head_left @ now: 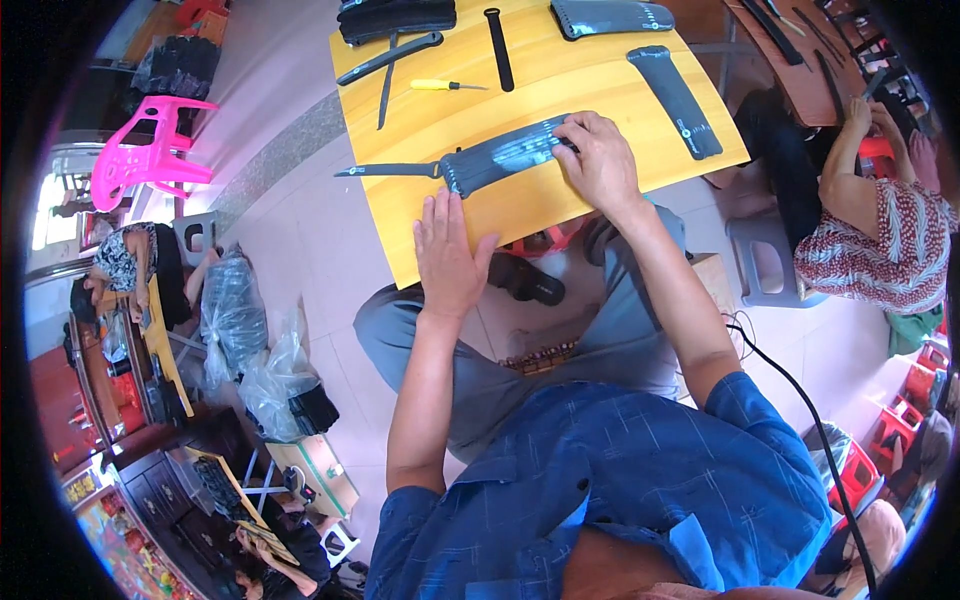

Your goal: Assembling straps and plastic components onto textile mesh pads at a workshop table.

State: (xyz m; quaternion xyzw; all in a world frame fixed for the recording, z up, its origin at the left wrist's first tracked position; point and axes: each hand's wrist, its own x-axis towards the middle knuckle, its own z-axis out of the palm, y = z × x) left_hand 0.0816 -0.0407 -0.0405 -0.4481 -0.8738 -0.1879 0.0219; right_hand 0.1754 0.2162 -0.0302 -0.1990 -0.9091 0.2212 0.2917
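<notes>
- Here's the flat bundle of glossy black straps [510, 155], lying at a slant across the middle of the yellow wood-grain tabletop [590, 75].
- The right hand [604, 165] has its fingers bent closely over the bundle's right end, thumb tucked in beside them; how hard they press, I can't tell.
- And the left hand [450, 260] is spread flat, fingers straight, thumb well out, gripping nothing! Its fingertips sit right at the bundle's lower left edge, contact too close to call.
- With so little hold at that left end, a tug from the right could swing the bundle round or fan its layers.
- Watch the single narrow black strap [390, 170] beside that end: its tip pokes past the table's left edge, so a passing sleeve might snag it and drag it off.
- Beyond lies the yellow-handled screwdriver [435, 85], unguarded; a bundle shoved away from the body could set it rolling.
</notes>
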